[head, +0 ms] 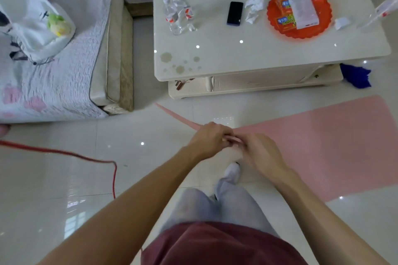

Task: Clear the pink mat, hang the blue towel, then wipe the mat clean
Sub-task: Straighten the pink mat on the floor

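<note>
On the tiled floor, just ahead of the person's feet: both hands meet at one lifted edge of the thin pink rectangular mat [318, 146].
Left hand [206, 139]: closed on the raised pink edge, fingers curled over it; a narrow strip of the mat runs up and away to the far left from this grip.
Right hand [261, 153]: closed on the same edge just beside the left, knuckles up, thumb side hidden.
Mat position: most of it lies flat on the floor to the right of the hands, in front of the glossy white low worktop [269, 54]; its surface looks bare.
Long axis: runs left to right across the view, so the bulk of the sheet stretches away from the right hand's side, and the right hand is the nearer one to it.
Blue towel [356, 76]: a crumpled deep-blue cloth on the floor by the worktop's right end, beyond the mat's far edge and well apart from both hands.
Judgement: clearing looks done; reaching the towel means letting go of the edge and moving rightward.
</note>
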Tool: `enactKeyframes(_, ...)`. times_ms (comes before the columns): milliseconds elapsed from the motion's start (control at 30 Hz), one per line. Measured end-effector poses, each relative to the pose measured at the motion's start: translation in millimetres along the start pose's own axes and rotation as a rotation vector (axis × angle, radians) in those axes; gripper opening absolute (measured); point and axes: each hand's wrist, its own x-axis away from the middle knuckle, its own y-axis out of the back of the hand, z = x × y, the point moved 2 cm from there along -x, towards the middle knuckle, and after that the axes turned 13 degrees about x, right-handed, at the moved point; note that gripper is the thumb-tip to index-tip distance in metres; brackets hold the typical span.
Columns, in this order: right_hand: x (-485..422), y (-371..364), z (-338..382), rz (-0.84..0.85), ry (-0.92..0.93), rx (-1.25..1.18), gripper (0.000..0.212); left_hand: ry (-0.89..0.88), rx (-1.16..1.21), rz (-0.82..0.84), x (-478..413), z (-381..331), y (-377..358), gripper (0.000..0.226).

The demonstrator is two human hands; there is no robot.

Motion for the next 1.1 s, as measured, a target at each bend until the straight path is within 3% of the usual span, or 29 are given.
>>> enactKeyframes(167, -22.2, 17.0, 1.8, -0.001, -0.113, 0.021, 0.028, -0.056, -0.149, 0.08, -28.3, 9.2, 33.8, 0.02)
enactKeyframes(367, -29.5, 26.1, 13.8, 0.03, -0.319, 0.041, 0.015, -0.158, -0.336, 0.202, -63.0, 56.8, 70.7, 0.021)
enactKeyframes(533, -13.6, 27.3, 42.4, -0.057, -0.648, -0.123, 0.031, -0.356, -0.496, 0.338, -75.4, 57.1, 93.5, 0.021)
enactKeyframes(633, -11.3, 17.0, 63.7, -0.012, -0.735, -0.167, 0.014, -0.469, -0.564, 0.391, -69.9, 46.8, 98.5, 0.021)
enactKeyframes(700, -8.5, 6.5, 75.5, 0.013, -0.796, -0.151, 0.028, -0.53, -0.604, 0.414, -64.2, 37.5, 93.8, 0.02)
enactKeyframes(900, 0.8, -23.2, 96.8, 0.024, -0.863, -0.07, 0.02, -0.633, -0.75, 0.502, -47.6, 25.5, 83.9, 0.019)
enactKeyframes(1100, 17.5, -47.8, 125.4, -0.123, -0.876, -0.175, 0.021, -0.629, -0.863, 0.456, -13.6, 33.7, 88.7, 0.023)
